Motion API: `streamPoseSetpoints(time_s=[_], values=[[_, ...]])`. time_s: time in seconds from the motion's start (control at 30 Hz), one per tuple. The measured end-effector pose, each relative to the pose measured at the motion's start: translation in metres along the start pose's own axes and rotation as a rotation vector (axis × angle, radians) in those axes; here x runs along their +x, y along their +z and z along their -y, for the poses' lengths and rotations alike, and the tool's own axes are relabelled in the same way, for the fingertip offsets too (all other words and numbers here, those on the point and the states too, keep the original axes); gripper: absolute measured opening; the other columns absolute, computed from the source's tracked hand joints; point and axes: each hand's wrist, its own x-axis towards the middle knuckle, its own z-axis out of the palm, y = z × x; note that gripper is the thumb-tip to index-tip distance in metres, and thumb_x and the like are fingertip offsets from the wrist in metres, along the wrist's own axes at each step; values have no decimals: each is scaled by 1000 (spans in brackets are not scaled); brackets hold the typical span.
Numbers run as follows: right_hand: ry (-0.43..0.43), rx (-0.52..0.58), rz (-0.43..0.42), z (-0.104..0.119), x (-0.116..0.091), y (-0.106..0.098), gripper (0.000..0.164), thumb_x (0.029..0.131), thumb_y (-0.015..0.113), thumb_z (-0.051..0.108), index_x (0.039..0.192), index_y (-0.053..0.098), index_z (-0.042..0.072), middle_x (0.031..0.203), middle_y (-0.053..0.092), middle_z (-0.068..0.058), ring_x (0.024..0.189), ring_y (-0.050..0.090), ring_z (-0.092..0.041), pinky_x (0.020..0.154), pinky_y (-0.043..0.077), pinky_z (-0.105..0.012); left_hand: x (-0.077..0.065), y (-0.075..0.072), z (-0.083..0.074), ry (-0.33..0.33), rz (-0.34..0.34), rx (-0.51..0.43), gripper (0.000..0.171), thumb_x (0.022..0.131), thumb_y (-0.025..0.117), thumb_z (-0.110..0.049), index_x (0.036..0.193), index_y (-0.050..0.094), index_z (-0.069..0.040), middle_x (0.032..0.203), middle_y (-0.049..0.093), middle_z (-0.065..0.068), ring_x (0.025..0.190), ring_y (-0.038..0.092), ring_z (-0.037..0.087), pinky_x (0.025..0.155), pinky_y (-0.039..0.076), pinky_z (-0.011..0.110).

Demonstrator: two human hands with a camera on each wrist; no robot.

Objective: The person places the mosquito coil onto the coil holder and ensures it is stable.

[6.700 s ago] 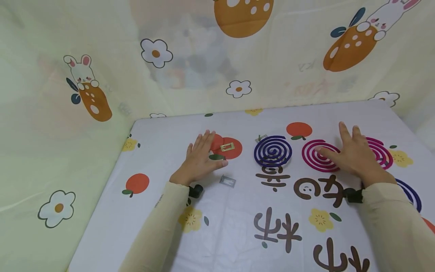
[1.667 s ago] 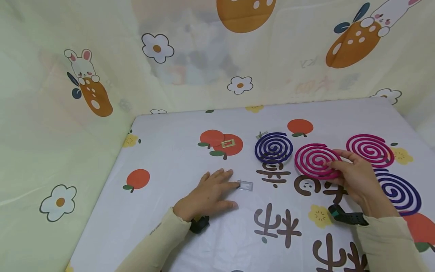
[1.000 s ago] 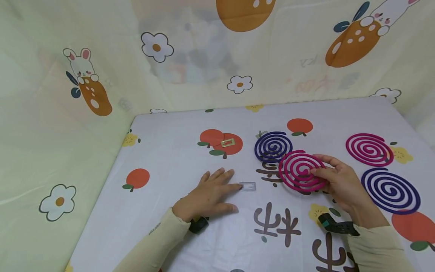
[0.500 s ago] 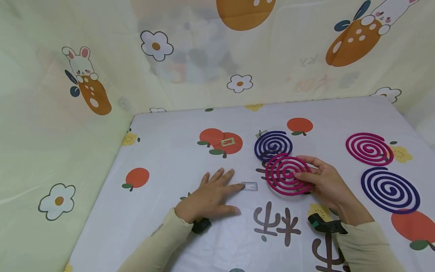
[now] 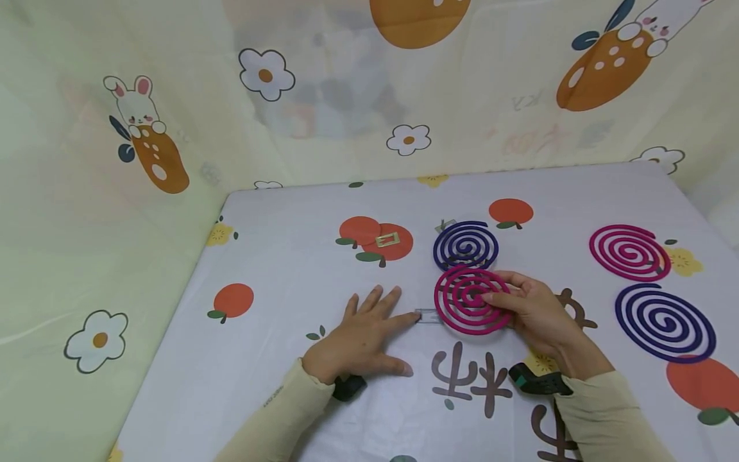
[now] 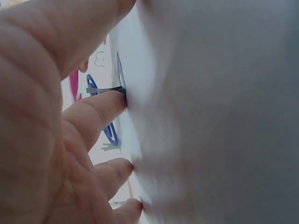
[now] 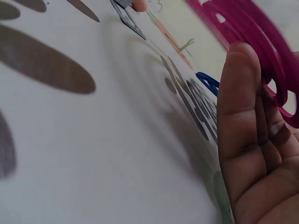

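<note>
A pink mosquito coil (image 5: 476, 297) is pinched near its right side by my right hand (image 5: 545, 324), the thumb lying on top. In the right wrist view the coil (image 7: 261, 42) is tilted and raised over the white cloth, casting a ring-shaped shadow. My left hand (image 5: 358, 337) lies palm down with spread fingers, its index fingertip on a small metal coil stand (image 5: 427, 312). The left wrist view shows the stand's thin tab (image 6: 105, 90) sticking up beside that fingertip. In the head view, the held coil overlaps the stand's right end.
Just behind the held coil lies a dark blue coil (image 5: 465, 246), with another stand (image 5: 444, 226) partly under it. A gold-toned stand (image 5: 388, 240) sits on the printed fruit. To the right are a second pink coil (image 5: 630, 254) and a second blue coil (image 5: 665, 321).
My right hand has lifted the pink coil from between the other coils and carried it left to the stand. My left hand has moved nearer, its index finger sliding the stand right.
</note>
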Motion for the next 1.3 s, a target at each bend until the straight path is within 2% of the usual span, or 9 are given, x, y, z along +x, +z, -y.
streamPoseSetpoints(time_s=[0.3, 0.57, 0.87, 1.03, 1.3], values=[[-3, -50, 59, 0, 5, 9, 56, 102, 69, 13, 151, 43, 2, 109, 77, 4, 97, 76, -14, 83, 62, -34, 2, 1, -4, 19, 5, 25, 92, 83, 75, -70, 161, 39, -38, 174, 17, 10, 160, 10, 42, 120, 14, 73], [15, -64, 76, -2, 11, 15, 55, 101, 69, 11, 150, 45, 6, 103, 79, 0, 94, 76, -14, 83, 62, -34, 2, 3, -4, 20, -3, 42, 94, 82, 74, -72, 161, 39, -38, 174, 17, 11, 159, 11, 43, 120, 14, 73], [13, -109, 109, -2, 16, 24, 60, 100, 70, 9, 154, 43, 3, 112, 78, -4, 102, 75, -15, 89, 60, -36, 2, 4, -4, 16, 0, 5, 93, 81, 76, -70, 161, 40, -38, 175, 15, 9, 160, 10, 42, 120, 12, 74], [17, -98, 138, -1, 19, 30, 62, 98, 71, 6, 153, 42, 0, 110, 78, -7, 100, 76, -16, 88, 61, -36, 3, 5, -4, 13, 1, -9, 97, 80, 78, -70, 162, 36, -39, 175, 15, 7, 161, 8, 39, 121, 10, 73], [14, -89, 147, -1, 23, 35, 64, 98, 71, 3, 153, 39, -5, 96, 78, -3, 86, 77, -14, 83, 62, -34, 4, 7, -5, 10, 8, 3, 100, 79, 75, -73, 163, 31, -41, 175, 14, 7, 161, 7, 40, 121, 10, 72]])
